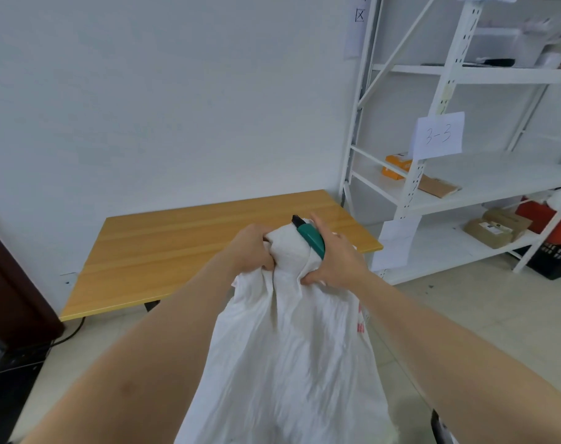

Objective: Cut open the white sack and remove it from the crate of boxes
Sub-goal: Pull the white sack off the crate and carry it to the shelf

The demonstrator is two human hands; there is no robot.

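Note:
A crumpled white sack [288, 347] with red print on its right side hangs in front of me, lifted up by its bunched top. My left hand [252, 249] grips the gathered fabric on the left. My right hand [335, 257] clutches the fabric on the right and also holds a green utility knife [309, 240] with a black tip pointing up and away. The crate of boxes is hidden behind the sack or out of frame.
A wooden table [183, 251] stands against the white wall ahead. White metal shelving [465, 187] on the right carries cardboard parcels [494, 227], an orange box [396, 166] and a paper label reading 3-3. A dark crate [558, 254] sits on the floor under the shelves.

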